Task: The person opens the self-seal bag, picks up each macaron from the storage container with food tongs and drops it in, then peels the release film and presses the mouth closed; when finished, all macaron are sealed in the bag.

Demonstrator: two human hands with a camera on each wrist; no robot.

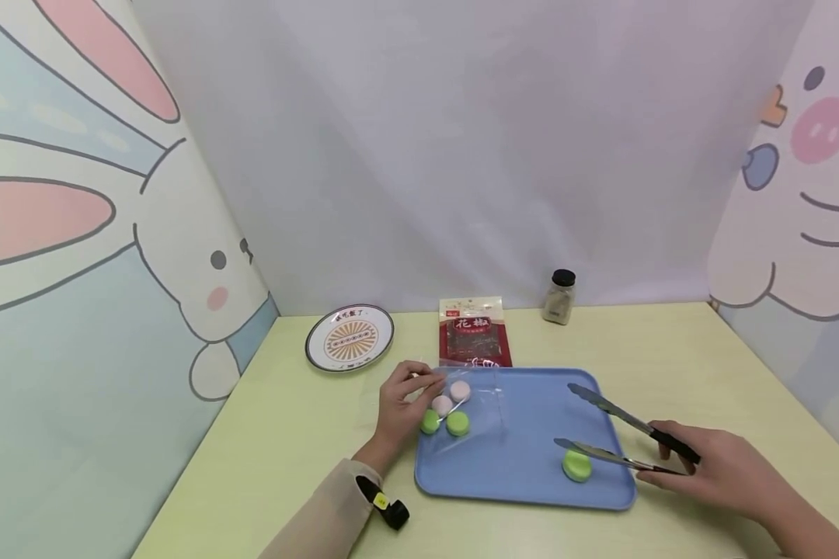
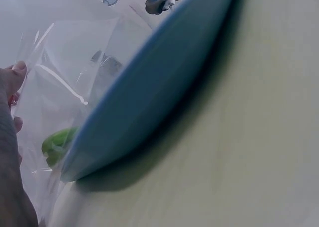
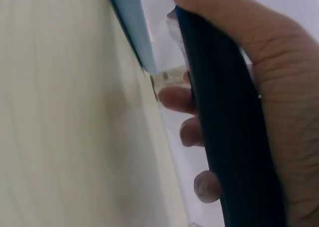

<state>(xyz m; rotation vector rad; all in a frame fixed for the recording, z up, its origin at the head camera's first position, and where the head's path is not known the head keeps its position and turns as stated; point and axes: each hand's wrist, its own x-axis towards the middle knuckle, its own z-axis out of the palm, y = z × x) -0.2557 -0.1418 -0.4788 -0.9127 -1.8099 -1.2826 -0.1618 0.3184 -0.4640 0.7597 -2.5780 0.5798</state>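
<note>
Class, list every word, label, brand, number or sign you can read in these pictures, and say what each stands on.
"花椒": on the front of the red and cream packet.
"吃饭了": along the top rim of the plate; the character before it is unclear.
Too small or blurred to read: the packet's little red logo, the lettering at the plate's lower right, and any mark on the yellow tag at the left wrist.

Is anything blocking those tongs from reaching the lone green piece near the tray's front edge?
Nothing visible stands between the tongs in the right hand and the lone green piece. In the head view, one tong arm overlaps its far edge; contact is unclear.
</note>
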